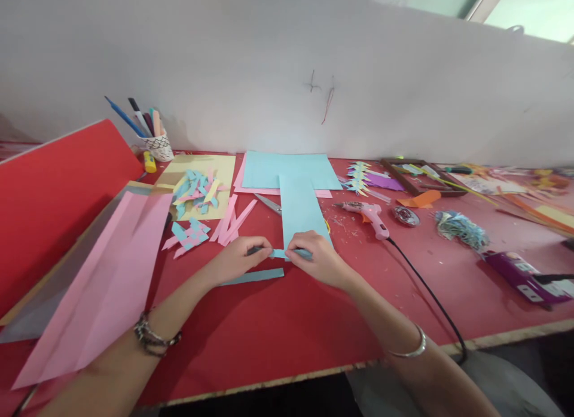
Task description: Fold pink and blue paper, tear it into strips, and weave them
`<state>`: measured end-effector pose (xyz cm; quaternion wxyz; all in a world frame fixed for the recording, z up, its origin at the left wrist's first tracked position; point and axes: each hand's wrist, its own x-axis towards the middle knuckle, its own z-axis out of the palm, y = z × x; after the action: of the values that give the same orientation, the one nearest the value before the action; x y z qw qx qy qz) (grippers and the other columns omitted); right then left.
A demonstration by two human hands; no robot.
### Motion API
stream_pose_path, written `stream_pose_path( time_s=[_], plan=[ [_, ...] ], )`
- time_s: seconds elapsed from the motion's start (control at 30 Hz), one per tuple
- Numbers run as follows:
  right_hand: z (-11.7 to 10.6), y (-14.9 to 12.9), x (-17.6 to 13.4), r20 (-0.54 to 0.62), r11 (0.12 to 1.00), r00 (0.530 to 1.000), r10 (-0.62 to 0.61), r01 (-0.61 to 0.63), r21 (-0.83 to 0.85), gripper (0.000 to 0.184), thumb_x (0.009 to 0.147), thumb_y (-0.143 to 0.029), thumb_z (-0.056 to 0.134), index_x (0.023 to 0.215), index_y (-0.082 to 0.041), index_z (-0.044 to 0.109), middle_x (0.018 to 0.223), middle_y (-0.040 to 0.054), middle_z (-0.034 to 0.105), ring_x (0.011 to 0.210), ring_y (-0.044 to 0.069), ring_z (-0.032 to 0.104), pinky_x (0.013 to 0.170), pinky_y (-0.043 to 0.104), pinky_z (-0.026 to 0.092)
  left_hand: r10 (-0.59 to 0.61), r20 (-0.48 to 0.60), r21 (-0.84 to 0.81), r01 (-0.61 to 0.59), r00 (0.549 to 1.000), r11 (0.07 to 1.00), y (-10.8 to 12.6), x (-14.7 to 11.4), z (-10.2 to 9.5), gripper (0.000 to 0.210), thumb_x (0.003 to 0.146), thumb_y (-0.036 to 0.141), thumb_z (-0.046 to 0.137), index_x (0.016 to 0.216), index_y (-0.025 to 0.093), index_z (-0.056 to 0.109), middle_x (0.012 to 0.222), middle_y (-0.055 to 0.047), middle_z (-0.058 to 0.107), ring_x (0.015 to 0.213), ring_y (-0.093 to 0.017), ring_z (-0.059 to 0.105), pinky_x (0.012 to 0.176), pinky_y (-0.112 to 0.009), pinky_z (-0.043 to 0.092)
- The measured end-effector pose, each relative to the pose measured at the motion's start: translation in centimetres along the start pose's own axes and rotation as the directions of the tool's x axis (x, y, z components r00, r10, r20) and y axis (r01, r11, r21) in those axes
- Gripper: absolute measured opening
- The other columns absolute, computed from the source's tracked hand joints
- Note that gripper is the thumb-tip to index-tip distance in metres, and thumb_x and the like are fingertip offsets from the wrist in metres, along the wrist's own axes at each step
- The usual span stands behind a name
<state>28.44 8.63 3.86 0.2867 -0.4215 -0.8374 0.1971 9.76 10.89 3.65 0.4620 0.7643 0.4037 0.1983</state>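
Note:
Between my hands is a narrow light-blue paper strip (278, 253), pinched at both ends. My left hand (240, 258) is closed on its left end, thumb and fingertips together. My right hand (318, 258) grips the other end, over the near edge of a long light-blue paper sheet (302, 210). Another blue strip (258, 276) lies flat on the table just in front of my left hand. Pink paper strips (235, 219) lie beyond that hand. Scissors (268, 203) are partly hidden under the long blue sheet.
A pink glue gun (370, 216) with a black cord lies to the right, near a bundle of threads (460, 228) and a purple device (524, 276). Folded paper pieces (197, 189) sit on a yellow sheet (224, 166) at left. Large pink paper (103, 285) and a pen cup (156, 146) are further left.

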Motion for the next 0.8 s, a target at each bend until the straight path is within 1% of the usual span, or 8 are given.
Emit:
stream_pose_path(
  time_s=[0.13,0.2,0.3,0.4,0.47,0.53,0.67,0.8],
  plan=[
    [0.2,-0.1,-0.1,0.024,0.991,0.99,0.136,-0.136,-0.019,0.021,0.076,-0.018,0.043,0.055,-0.017,0.044,0.054,-0.003,0.046,0.051,0.007,0.04,0.053,0.019,0.031,-0.06,-0.043,-0.08,0.056,0.997,0.995,-0.3,-0.1,-0.6,0.022,0.074,0.037,0.047,0.066,0.018,0.053,0.051,0.007,0.05,0.037,-0.005,0.037,0.042,-0.019,0.031],
    [0.2,-0.3,-0.1,0.053,0.986,0.985,0.166,-0.165,-0.021,0.019,0.075,-0.017,0.042,0.057,-0.018,0.046,0.055,-0.0027,0.048,0.051,0.008,0.042,0.052,0.019,0.031,-0.07,-0.05,-0.116,0.063,0.996,0.991,-0.3,-0.2,-0.7,0.02,0.073,0.036,0.049,0.065,0.018,0.054,0.051,0.006,0.053,0.035,-0.004,0.039,0.041,-0.018,0.033],
    [0.4,-0.5,-0.2,0.038,0.988,0.992,0.117,-0.113,-0.101,0.011,0.076,-0.019,0.045,0.071,-0.018,0.054,0.065,-0.0002,0.058,0.058,0.01,0.049,0.065,0.023,0.036,-0.055,-0.025,-0.134,0.051,0.998,0.99,-0.3,-0.2,-0.3,0.019,0.073,0.034,0.051,0.064,0.017,0.055,0.05,0.006,0.054,0.036,-0.004,0.042,0.041,-0.017,0.035],
    [0.7,-0.7,-0.2,0.047,0.979,0.998,0.032,-0.021,-0.202,0.012,0.079,-0.023,0.045,0.08,-0.017,0.056,0.073,0.0029,0.063,0.065,0.012,0.053,0.079,0.031,0.033,-0.03,0.003,-0.112,0.03,1.0,0.993,0.0,-0.1,0.2,0.018,0.073,0.032,0.051,0.063,0.017,0.056,0.052,0.005,0.056,0.037,-0.004,0.045,0.043,-0.017,0.038],
    [0.8,-0.7,-0.2,0.12,0.975,0.992,0.036,-0.009,-0.221,0.018,0.083,-0.022,0.041,0.077,-0.016,0.057,0.069,0.0025,0.062,0.062,0.012,0.052,0.074,0.028,0.034,-0.021,-0.002,-0.1,0.02,1.0,0.995,0.1,-0.1,0.5,0.018,0.073,0.032,0.05,0.066,0.017,0.058,0.055,0.004,0.059,0.039,-0.005,0.048,0.046,-0.018,0.041],
    [0.8,-0.7,-0.3,0.162,0.977,0.983,0.082,-0.047,-0.207,0.023,0.085,-0.023,0.037,0.074,-0.017,0.057,0.066,0.0017,0.061,0.059,0.011,0.051,0.065,0.024,0.034,-0.014,-0.027,-0.104,0.012,1.0,0.995,0.3,-0.1,0.5,0.018,0.073,0.034,0.051,0.07,0.018,0.059,0.058,0.003,0.061,0.041,-0.006,0.05,0.047,-0.019,0.042],
    [0.3,-0.6,-0.3,0.111,0.982,0.978,0.176,-0.166,-0.096,0.023,0.084,-0.026,0.039,0.074,-0.018,0.057,0.066,0.0003,0.06,0.058,0.01,0.049,0.057,0.02,0.032,-0.013,-0.124,-0.106,0.0,0.992,0.994,0.3,-0.1,0.1,0.019,0.072,0.035,0.053,0.073,0.018,0.06,0.064,0.002,0.064,0.047,-0.008,0.054,0.053,-0.021,0.045],
    [0.0,-0.5,-0.2,0.076,0.974,0.972,0.22,-0.223,0.032,0.021,0.082,-0.023,0.041,0.068,-0.017,0.055,0.062,-0.0016,0.057,0.054,0.008,0.047,0.053,0.018,0.032,-0.068,-0.205,-0.173,0.032,0.976,0.984,0.0,0.0,-0.2,0.022,0.07,0.038,0.054,0.068,0.017,0.059,0.062,0.0,0.065,0.046,-0.008,0.053,0.056,-0.023,0.046]
  ],
)
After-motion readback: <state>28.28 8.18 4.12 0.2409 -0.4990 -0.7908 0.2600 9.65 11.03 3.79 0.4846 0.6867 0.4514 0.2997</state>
